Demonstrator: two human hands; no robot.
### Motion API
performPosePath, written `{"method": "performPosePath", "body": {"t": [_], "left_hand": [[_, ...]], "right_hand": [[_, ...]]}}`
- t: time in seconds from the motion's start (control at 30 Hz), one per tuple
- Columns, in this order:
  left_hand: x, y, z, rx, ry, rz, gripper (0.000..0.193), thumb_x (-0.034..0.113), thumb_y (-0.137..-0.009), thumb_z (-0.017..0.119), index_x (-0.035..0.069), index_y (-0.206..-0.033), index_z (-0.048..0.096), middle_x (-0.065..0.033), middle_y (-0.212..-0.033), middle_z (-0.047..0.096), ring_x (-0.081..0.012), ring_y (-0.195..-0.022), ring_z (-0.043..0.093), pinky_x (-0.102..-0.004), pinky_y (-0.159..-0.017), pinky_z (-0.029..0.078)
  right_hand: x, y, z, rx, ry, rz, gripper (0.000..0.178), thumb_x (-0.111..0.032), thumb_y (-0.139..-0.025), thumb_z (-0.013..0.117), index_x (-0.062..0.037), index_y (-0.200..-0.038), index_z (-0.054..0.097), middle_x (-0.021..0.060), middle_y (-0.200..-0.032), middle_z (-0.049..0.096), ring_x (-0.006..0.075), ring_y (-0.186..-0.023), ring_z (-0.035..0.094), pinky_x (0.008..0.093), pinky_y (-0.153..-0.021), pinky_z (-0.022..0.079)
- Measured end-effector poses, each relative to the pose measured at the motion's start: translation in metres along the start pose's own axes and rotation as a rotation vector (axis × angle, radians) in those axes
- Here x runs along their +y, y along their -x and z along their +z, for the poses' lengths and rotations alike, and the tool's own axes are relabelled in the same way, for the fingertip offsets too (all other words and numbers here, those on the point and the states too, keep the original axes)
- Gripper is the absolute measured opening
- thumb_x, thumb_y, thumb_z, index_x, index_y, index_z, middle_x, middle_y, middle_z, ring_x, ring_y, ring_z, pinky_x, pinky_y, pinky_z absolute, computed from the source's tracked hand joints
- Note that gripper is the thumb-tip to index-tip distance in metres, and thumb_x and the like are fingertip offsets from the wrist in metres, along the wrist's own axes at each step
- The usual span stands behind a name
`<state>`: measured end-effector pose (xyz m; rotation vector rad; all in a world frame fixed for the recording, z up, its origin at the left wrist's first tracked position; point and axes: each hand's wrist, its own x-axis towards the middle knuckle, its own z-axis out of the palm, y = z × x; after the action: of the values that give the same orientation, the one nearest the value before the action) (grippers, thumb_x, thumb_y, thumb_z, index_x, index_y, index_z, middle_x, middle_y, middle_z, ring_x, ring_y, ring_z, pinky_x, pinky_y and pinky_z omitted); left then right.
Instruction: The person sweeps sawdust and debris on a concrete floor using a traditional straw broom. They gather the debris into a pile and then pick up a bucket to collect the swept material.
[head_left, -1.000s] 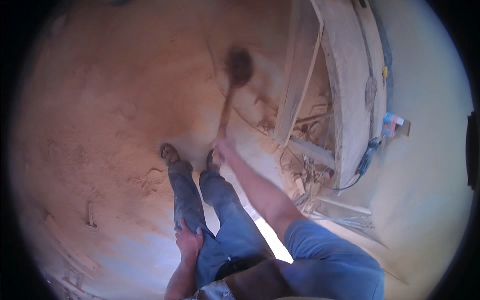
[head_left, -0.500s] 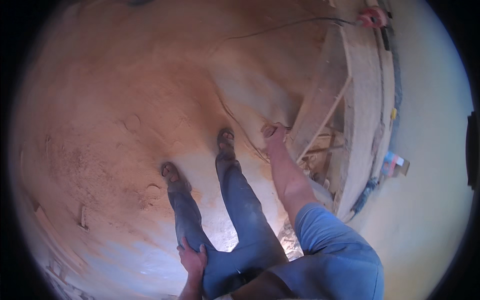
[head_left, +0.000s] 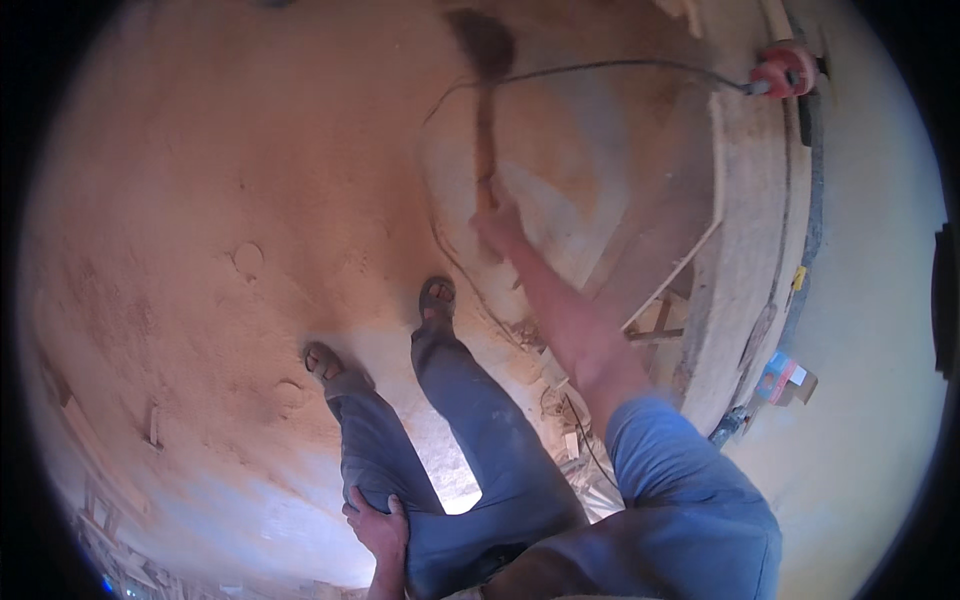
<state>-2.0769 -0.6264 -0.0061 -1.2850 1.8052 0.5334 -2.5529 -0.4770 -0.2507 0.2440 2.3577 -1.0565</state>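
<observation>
My right hand (head_left: 497,222) is closed round the handle of a hand broom (head_left: 484,130), reaching out ahead over the dusty floor. The broom's dark, blurred head points away from me and lies close to a black cable (head_left: 610,63). My left hand (head_left: 378,527) rests on my left thigh with its fingers apart, holding nothing. Brown sawdust (head_left: 220,230) covers much of the floor around my sandalled feet.
A wooden workbench (head_left: 745,210) runs along my right side, with slanted boards below it. On it sits a red corded tool (head_left: 785,72). A small blue-and-red box (head_left: 780,378) is near the bench's outer edge. Wood pieces (head_left: 100,450) lie at the far left.
My right hand has swung forward and left, away from the bench's slanted boards, bringing the broom into plain view. My left hand stays on my thigh. The view has shifted slightly.
</observation>
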Motion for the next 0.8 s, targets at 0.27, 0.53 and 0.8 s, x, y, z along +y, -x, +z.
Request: {"method": "performPosePath", "body": {"t": [0.27, 0.53, 0.8], "left_hand": [[0.009, 0.012, -0.001, -0.073, 0.003, 0.012, 0.077, 0.033, -0.08, 0.07, 0.001, -0.141, 0.036, -0.0323, -0.126, 0.045, -0.0472, -0.113, 0.052, -0.0514, -0.096, 0.044], [-0.016, 0.009, 0.009, -0.076, 0.023, 0.033, 0.077, 0.034, -0.08, 0.069, 0.0, -0.141, 0.037, -0.0325, -0.127, 0.046, -0.0465, -0.112, 0.053, -0.05, -0.095, 0.046], [-0.029, 0.015, 0.018, -0.055, 0.014, 0.048, 0.077, 0.034, -0.08, 0.069, 0.0, -0.141, 0.038, -0.0324, -0.128, 0.045, -0.0466, -0.114, 0.052, -0.049, -0.097, 0.045]], "right_hand": [[-0.077, 0.239, -0.051, -0.143, -0.294, 0.258, 0.1, 0.003, -0.063, 0.061, -0.0152, -0.155, 0.025, 0.0123, -0.097, 0.062, 0.0181, -0.067, 0.062, 0.0288, -0.059, 0.053], [-0.106, 0.478, -0.06, -0.412, -0.494, 0.488, 0.099, 0.008, -0.074, 0.06, -0.0102, -0.157, 0.008, 0.0083, -0.08, 0.057, 0.0148, -0.059, 0.058, 0.029, -0.051, 0.049], [-0.161, 0.273, 0.067, -0.407, -0.713, 0.092, 0.099, 0.009, -0.072, 0.058, -0.0184, -0.157, 0.015, 0.0037, -0.069, 0.055, 0.0134, -0.05, 0.053, 0.0288, -0.043, 0.045]]}}
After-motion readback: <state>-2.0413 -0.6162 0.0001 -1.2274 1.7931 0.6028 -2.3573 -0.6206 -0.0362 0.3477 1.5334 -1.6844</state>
